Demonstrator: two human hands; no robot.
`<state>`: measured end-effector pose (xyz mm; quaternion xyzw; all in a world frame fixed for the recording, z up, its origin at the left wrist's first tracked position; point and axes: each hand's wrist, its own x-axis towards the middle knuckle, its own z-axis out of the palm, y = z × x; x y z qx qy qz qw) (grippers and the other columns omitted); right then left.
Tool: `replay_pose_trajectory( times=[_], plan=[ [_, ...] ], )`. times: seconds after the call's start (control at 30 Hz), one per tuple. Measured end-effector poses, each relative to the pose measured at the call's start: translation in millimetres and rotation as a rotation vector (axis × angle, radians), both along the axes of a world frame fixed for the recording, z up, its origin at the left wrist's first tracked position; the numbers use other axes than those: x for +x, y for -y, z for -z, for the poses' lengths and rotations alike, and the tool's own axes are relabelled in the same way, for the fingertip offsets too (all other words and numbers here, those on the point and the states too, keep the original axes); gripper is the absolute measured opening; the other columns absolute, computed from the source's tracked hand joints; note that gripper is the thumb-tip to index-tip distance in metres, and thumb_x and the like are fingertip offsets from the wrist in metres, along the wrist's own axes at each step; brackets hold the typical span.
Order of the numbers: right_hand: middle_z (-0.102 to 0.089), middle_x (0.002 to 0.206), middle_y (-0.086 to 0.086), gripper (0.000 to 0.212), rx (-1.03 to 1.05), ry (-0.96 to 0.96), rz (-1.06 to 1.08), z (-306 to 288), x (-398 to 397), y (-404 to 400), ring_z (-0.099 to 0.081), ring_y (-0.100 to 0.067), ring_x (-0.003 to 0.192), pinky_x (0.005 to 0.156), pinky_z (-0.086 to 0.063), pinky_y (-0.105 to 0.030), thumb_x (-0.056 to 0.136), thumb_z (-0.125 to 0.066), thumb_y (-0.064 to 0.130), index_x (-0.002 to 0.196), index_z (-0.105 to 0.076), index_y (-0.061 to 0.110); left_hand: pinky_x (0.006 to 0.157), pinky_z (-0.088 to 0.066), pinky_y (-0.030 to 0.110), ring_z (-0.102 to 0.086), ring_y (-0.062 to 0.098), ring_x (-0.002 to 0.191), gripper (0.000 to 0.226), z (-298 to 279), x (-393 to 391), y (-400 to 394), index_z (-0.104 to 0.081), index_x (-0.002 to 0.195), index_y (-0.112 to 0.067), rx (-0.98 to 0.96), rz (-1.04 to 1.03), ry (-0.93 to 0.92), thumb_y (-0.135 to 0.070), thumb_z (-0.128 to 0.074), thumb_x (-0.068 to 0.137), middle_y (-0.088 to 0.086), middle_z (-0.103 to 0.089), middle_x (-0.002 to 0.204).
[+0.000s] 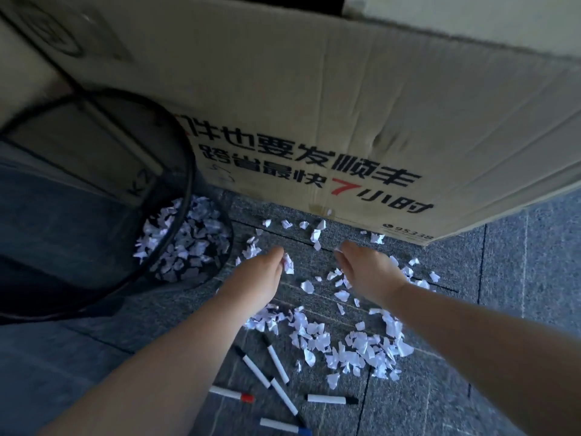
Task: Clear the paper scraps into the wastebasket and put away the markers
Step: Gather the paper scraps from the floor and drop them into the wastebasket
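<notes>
Both palms face down, so whether either grip holds scraps (361, 344) cannot be told; the left hand (254, 278) covers the scraps beneath it, the right hand (367, 272) likewise. Left of the grips, the wastebasket (185, 171) rim runs off the frame's edge. Nearest the viewer, the blue-capped marker (284, 425) is cut off by the bottom edge. The box (314, 105) top is cropped.

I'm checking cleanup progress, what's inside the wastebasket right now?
The black mesh wastebasket holds a layer of white paper scraps on its bottom. No markers show there; anything beneath the scraps is covered.
</notes>
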<state>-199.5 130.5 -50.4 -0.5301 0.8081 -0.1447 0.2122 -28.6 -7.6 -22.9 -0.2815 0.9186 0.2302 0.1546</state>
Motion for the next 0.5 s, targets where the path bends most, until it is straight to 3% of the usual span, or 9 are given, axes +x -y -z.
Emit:
replay_pose_trajectory(
  times=[0.13, 0.23, 0.3, 0.37, 0.5],
  plan=[
    [-0.043, 0.053, -0.004, 0.019, -0.04, -0.019, 0.006, -49.5, -1.1, 22.8, -0.046, -0.025, 0.042, 0.043, -0.049, -0.04, 0.096, -0.045, 0.02, 0.088, -0.052, 0.004, 0.04, -0.019, 0.028, -0.033, 0.011, 0.041, 0.019, -50.2, -4.3, 7.2, -0.043, 0.109, -0.008, -0.019, -0.027, -0.069, -0.021, -0.032, 0.099, -0.003, -0.038, 0.054],
    [-0.039, 0.057, -0.001, 0.023, -0.004, -0.023, 0.0, -88.9, 0.1, 37.3, -0.045, -0.026, 0.049, 0.047, -0.046, -0.037, 0.098, -0.041, 0.023, 0.103, -0.05, 0.003, 0.045, -0.025, 0.032, -0.036, 0.017, 0.044, 0.019, -89.5, -11.4, 11.1, -0.042, 0.107, -0.009, -0.031, -0.035, -0.116, -0.022, -0.031, 0.099, -0.001, -0.04, 0.055],
    [-0.047, 0.07, -0.008, 0.022, 0.035, -0.043, -0.042, -115.7, 2.7, 45.8, -0.049, -0.028, 0.058, 0.054, -0.044, -0.038, 0.099, -0.037, 0.023, 0.108, -0.047, 0.005, 0.048, -0.027, 0.034, -0.038, 0.02, 0.047, 0.016, -116.9, -14.4, 16.1, -0.04, 0.102, -0.01, -0.034, -0.057, -0.144, -0.023, -0.031, 0.099, 0.001, -0.041, 0.057],
    [-0.05, 0.075, -0.012, 0.02, 0.012, -0.039, -0.053, -143.8, 6.4, 55.5, -0.052, -0.029, 0.064, 0.058, -0.045, -0.038, 0.1, -0.034, 0.025, 0.101, -0.045, 0.008, 0.047, -0.026, 0.035, -0.037, 0.021, 0.046, 0.011, -144.9, -14.5, 24.0, -0.035, 0.093, -0.013, -0.056, -0.081, -0.19, -0.022, -0.032, 0.099, 0.002, -0.04, 0.055],
    [-0.037, 0.056, -0.002, 0.025, -0.103, -0.034, -0.068, -193.5, 19.2, 86.1, -0.046, -0.03, 0.055, 0.051, -0.036, -0.038, 0.1, -0.031, 0.029, 0.084, -0.034, 0.01, 0.044, -0.018, 0.032, -0.031, 0.017, 0.043, 0.014, -190.4, -3.2, 44.8, -0.032, 0.086, -0.014, -0.12, -0.138, -0.304, -0.019, -0.034, 0.099, 0.001, -0.036, 0.053]
  ],
)
